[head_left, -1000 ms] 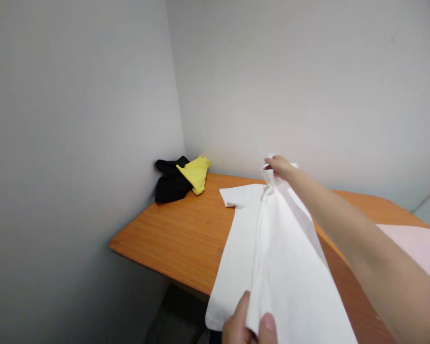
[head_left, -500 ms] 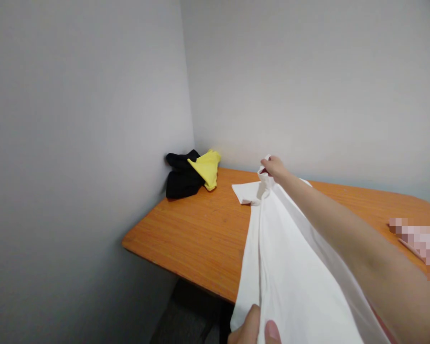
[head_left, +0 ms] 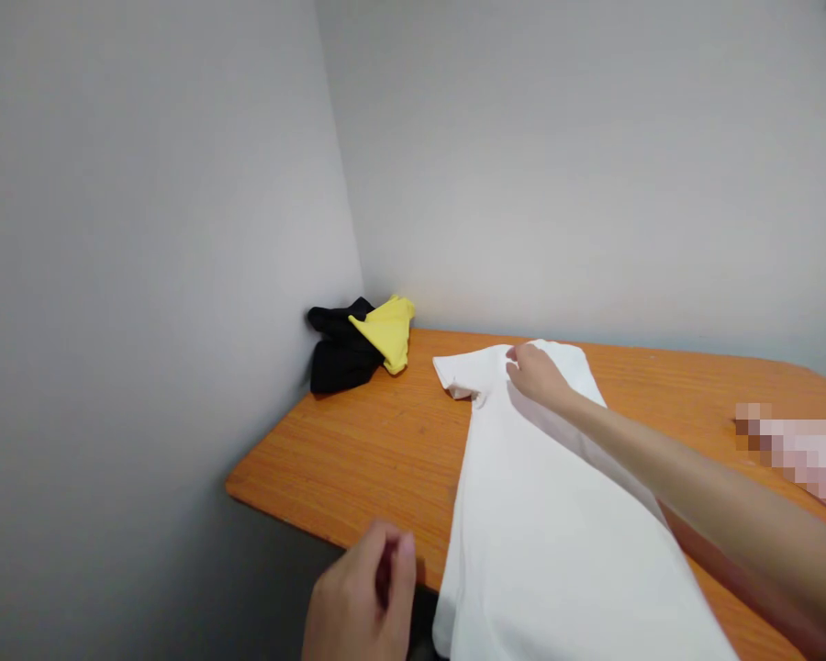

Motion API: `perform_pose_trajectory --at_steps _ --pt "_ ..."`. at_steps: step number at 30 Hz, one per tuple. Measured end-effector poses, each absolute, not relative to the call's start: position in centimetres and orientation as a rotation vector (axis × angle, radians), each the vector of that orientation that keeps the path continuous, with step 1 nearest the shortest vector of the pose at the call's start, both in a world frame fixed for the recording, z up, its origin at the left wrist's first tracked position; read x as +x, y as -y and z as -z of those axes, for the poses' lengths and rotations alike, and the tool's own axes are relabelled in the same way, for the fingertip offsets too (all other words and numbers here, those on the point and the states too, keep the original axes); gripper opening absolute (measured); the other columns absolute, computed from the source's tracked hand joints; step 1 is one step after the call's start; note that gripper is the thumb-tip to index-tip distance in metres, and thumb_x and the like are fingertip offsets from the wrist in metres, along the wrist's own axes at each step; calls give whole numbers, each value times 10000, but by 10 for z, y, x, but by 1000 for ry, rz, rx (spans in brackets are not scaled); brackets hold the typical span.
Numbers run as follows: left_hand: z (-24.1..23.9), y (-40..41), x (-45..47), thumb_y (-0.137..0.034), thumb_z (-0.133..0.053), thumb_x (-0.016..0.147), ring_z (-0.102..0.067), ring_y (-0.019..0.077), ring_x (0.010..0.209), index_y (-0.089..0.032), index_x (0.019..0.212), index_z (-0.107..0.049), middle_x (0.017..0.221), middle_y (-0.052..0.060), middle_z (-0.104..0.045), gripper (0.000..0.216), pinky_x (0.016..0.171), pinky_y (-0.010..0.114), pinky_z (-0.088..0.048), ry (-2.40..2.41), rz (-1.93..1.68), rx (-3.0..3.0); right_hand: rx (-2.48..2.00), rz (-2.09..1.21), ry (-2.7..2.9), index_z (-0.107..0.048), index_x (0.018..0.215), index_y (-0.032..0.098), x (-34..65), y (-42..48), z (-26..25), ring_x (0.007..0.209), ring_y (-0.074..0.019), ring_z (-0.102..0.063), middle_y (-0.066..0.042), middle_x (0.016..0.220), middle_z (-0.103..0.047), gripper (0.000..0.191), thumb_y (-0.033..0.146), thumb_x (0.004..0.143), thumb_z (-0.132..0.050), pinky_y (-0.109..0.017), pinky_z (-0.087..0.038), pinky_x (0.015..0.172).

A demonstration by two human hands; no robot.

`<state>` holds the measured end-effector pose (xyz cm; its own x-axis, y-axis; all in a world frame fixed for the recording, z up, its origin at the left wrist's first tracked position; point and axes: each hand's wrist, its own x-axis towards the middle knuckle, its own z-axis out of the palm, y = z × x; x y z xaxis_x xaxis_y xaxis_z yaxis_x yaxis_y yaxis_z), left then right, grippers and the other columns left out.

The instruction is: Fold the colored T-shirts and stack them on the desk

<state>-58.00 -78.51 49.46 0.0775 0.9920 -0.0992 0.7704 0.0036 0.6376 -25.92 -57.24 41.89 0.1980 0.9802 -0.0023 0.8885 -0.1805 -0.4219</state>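
A white T-shirt (head_left: 557, 514) lies spread along the wooden table, collar end toward the wall. Its lower part reaches past the near edge and out of view at the bottom. One short sleeve (head_left: 458, 369) points left, with a small crumple at its underside. Over the upper part of the shirt is my right hand (head_left: 537, 372), fingers loosely bent and apart, gripping no cloth. My left hand (head_left: 362, 592) is just left of the shirt at the near table edge, off the fabric. Its fingers curl loosely with a gap at the thumb, and nothing shows in it.
In the far left corner of the table (head_left: 358, 459), a black cloth (head_left: 344, 365) and a yellow cloth (head_left: 389, 335) lie bunched against the wall. A pale pink item (head_left: 809, 450), partly pixelated, is at the right. Grey walls border the left and back.
Both hands have let go of the shirt. Its raised, gathered collar end now lies flatter and wider on the table. My left hand has moved left, away from the cloth.
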Motion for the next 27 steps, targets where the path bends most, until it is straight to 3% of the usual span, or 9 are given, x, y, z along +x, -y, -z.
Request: perform_pose_trajectory --at_steps 4,7,10,13,15,19,22,25,27 --pt "-492 684 -541 -329 -415 971 -643 207 826 -211 1094 -574 907 46 -685 233 740 287 -443 -1596 -442 2234 -2246 -356 1857 -495 1371 74 -261 613 -396 1379 -380 -278 -209 1465 -385 578 455 937 -492 -537 -202 1123" --pt "-469 621 -501 -253 -551 890 -647 245 926 -196 1283 -495 1019 87 -689 401 795 309 -459 -1535 -295 2417 -2347 -264 1961 -333 1503 99 -269 625 -383 1438 -388 -104 -156 1569 -193 756 615 951 -337 -620 -64 1128" --pt "-445 582 -475 -187 -596 835 -655 278 933 -178 1219 -547 991 116 -698 387 771 325 -476 -1535 -241 2455 -2396 -244 2018 -242 1543 112 -271 627 -381 1448 -380 -47 -139 1586 -125 842 694 933 -219 -626 -28 1125" --pt "-437 564 -463 -151 -507 876 -659 279 912 -157 1069 -598 923 125 -700 213 780 340 -482 -1529 -270 2476 -2379 -297 2001 -217 1554 153 -270 626 -385 1448 -387 -16 -129 1593 -93 881 747 904 -196 -630 6 1118" --pt "-442 558 -455 -132 -431 910 -651 265 943 -147 1074 -585 963 133 -694 225 829 349 -477 -1486 -336 2496 -2366 -329 1989 -211 1556 179 -270 626 -388 1448 -391 2 -123 1596 -78 894 772 887 -202 -638 25 1110" --pt "-461 557 -427 -100 -335 940 -591 204 1122 -156 1186 -544 1173 107 -651 327 967 301 -434 -1225 -432 2559 -2366 -370 1973 -217 1555 184 -270 626 -396 1447 -396 10 -127 1595 -70 875 755 892 -229 -639 26 1108" --pt "-466 565 -407 -161 -328 977 -573 144 1169 -216 1352 -453 1315 41 -595 399 1008 244 -418 -962 -366 2597 -2309 -415 2034 -240 1550 210 -274 636 -409 1445 -404 -16 -115 1592 -103 747 633 936 -291 -634 -12 1114" --pt "-460 578 -403 -308 -314 1013 -501 165 1282 -191 1471 -320 1450 73 -478 473 1085 289 -382 -812 -217 2613 -2159 -456 2182 -417 1479 151 -285 666 -423 1432 -410 -122 -163 1537 -273 685 581 958 -298 -590 -56 1138" --pt "-451 586 -408 -379 -313 1014 -390 188 1378 -170 1445 -387 1491 86 -418 485 1147 332 -317 -750 -90 2621 -2044 -476 2264 -494 1417 69 -295 699 -433 1408 -412 -212 -225 1467 -374 735 603 964 -273 -566 -83 1152"
